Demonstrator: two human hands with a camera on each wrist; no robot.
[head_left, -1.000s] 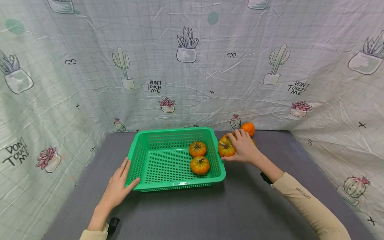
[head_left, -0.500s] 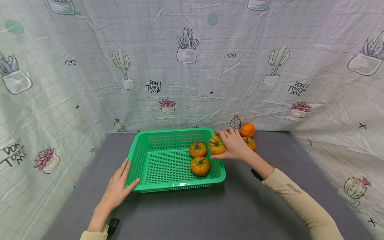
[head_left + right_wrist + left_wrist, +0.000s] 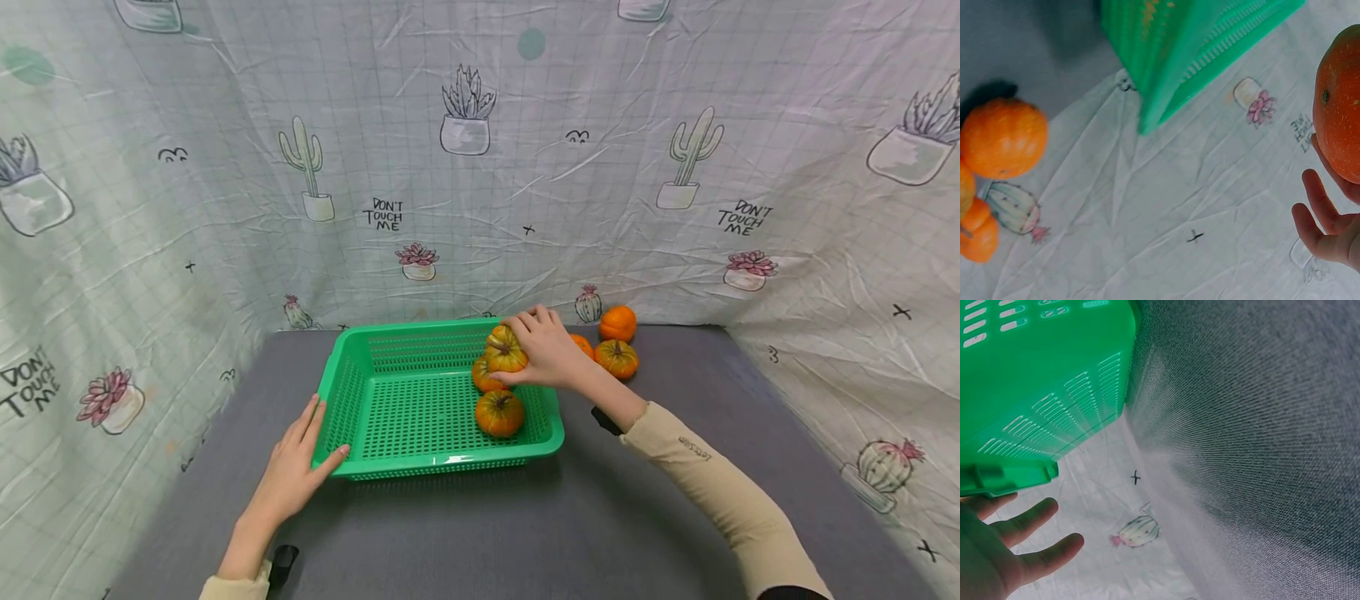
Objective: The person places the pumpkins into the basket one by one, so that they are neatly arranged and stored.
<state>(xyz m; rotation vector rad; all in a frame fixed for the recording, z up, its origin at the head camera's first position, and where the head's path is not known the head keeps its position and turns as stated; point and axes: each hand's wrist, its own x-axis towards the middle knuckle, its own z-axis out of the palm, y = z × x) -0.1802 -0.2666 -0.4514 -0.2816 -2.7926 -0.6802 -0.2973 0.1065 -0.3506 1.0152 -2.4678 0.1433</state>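
Right hand (image 3: 551,354), gripping a pumpkin (image 3: 506,352), has moved over the basket (image 3: 450,460); left hand (image 3: 291,471) lies spread against it. Loading appears underway; next move: lower, release.

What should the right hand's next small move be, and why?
Probably a slight shift left before lowering: the right hand grips a held pumpkin that, in the head view, partly covers the rear pumpkin in the basket, while the basket floor further left is bare.
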